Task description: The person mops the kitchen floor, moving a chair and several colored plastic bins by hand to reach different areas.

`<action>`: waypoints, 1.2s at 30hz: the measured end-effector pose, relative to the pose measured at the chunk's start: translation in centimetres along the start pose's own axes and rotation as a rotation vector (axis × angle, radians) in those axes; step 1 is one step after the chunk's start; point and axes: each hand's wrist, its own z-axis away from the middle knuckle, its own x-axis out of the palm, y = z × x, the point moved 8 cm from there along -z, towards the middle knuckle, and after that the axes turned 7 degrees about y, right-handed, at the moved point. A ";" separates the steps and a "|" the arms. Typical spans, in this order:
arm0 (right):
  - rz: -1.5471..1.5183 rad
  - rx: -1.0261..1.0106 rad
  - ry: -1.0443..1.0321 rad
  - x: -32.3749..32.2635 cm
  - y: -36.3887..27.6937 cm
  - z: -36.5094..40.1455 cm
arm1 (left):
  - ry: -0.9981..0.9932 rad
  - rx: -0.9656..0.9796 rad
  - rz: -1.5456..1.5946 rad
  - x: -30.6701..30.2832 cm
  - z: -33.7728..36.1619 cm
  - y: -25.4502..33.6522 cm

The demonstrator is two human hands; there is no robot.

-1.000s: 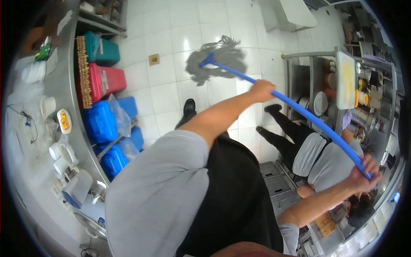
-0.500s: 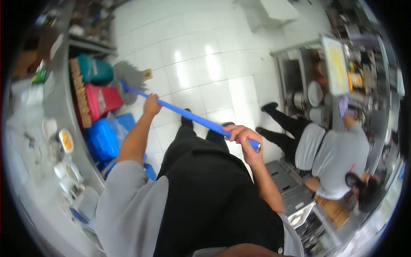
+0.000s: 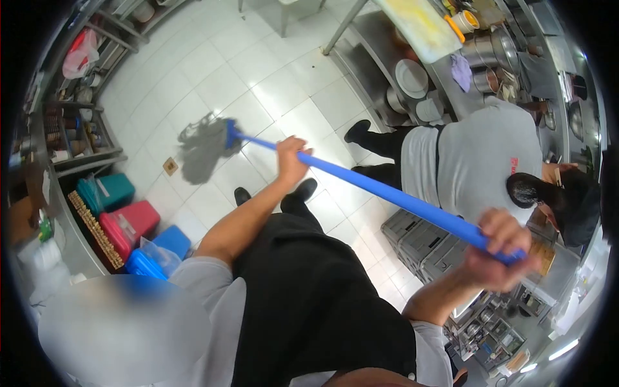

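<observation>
A mop with a long blue handle (image 3: 387,191) crosses the view at a slant. Its grey string head (image 3: 198,151) lies spread on the white tiled floor. My left hand (image 3: 293,159) is wrapped round the lower part of the handle, not far above the blue clamp (image 3: 231,133). At the top end, my right hand (image 3: 498,251) grips the handle, slightly blurred. A small brass-coloured floor drain (image 3: 170,166) lies just left of the mop head.
Green (image 3: 106,192), red (image 3: 132,226) and blue (image 3: 169,248) bins stand at left. A co-worker (image 3: 477,148) bends over the right-hand counter beside grey crates (image 3: 419,245). A shelf with plates (image 3: 411,79) stands behind. A blurred pale round shape (image 3: 126,329) covers the lower left.
The mop head has moved away from the bins onto the tiles right of the drain. My right hand has risen outward to the right with the handle end. The view has turned.
</observation>
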 end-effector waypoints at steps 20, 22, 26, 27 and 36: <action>0.112 0.068 -0.049 -1.6 -6.3 -1.8 | -0.580 -0.015 0.030 16.5 -4.0 7.8; 0.027 0.150 -0.102 -0.6 -7.0 -2.2 | -0.571 0.029 0.004 12.0 -2.5 7.0; -0.131 0.326 -0.293 4.8 -5.6 -2.4 | -0.527 -0.006 0.122 -0.1 0.3 2.4; -0.121 0.312 -0.239 6.6 -4.7 -2.4 | -0.498 -0.011 0.131 -3.7 0.9 1.3; -0.413 0.518 -0.500 30.6 12.8 10.8 | -0.209 -0.413 -0.201 -32.2 14.7 -22.0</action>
